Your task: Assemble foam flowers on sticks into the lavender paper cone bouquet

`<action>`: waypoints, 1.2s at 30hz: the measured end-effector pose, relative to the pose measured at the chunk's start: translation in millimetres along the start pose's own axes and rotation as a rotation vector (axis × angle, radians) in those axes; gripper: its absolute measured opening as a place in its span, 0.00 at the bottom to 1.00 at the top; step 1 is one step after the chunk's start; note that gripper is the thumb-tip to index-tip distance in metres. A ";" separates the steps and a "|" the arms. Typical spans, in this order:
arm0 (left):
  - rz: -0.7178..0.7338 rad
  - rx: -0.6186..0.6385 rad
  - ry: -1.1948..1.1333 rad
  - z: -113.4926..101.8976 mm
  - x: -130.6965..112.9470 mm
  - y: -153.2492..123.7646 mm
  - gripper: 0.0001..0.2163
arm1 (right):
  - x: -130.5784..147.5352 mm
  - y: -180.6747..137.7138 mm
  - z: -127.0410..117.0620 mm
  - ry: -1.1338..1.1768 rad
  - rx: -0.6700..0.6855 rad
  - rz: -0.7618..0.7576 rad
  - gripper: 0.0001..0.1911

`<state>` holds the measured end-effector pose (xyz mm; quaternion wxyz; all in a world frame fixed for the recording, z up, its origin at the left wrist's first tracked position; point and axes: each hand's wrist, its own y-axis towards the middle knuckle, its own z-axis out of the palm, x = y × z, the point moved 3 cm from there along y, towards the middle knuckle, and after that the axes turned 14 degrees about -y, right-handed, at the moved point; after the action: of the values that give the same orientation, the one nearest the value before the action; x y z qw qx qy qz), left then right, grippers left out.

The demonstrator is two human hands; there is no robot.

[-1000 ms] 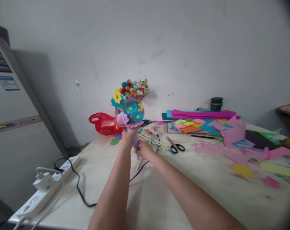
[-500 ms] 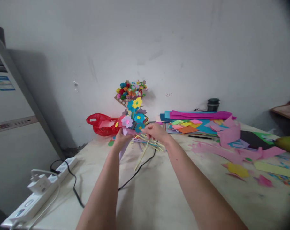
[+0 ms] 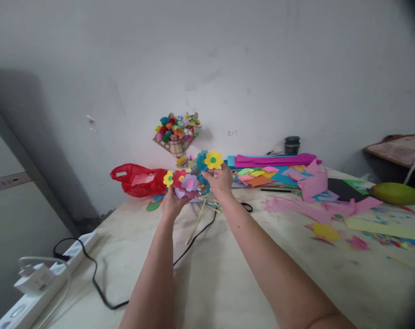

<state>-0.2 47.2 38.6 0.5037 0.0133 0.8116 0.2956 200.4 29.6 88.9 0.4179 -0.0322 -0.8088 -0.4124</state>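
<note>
My left hand (image 3: 173,204) is closed round the lower part of a bunch of paper flowers. A lilac flower (image 3: 189,183) with a pink centre and a small yellow flower (image 3: 168,178) stick up above its fingers, with a red one between them. My right hand (image 3: 221,183) pinches at the right side of the bunch, just below a yellow flower (image 3: 213,160) with a green centre. Blue flowers (image 3: 201,161) stand beside that one, partly behind the fingers. The stems inside both hands are hidden.
Pale yellow strips (image 3: 198,219) lie under the hands near a black cable (image 3: 202,234). A red plastic bag (image 3: 142,179) is at the left, a power strip (image 3: 61,269) nearer me. Coloured paper sheets (image 3: 276,160) and pink scraps (image 3: 296,212) spread rightward. A flower basket (image 3: 176,147) hangs on the wall.
My right hand has risen from below the blue flowers to the yellow flower. The yellow and blue flowers now stand farther right, apart from the lilac one. The view has turned slightly right.
</note>
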 end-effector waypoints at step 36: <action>0.000 -0.001 0.054 5.4 -6.2 -2.8 0.34 | 2.2 -8.6 7.1 -0.087 -0.101 -0.156 0.05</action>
<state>8.0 45.4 40.6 0.4817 0.0053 0.8248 0.2961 190.9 28.2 82.8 0.3468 -0.0082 -0.8046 -0.4820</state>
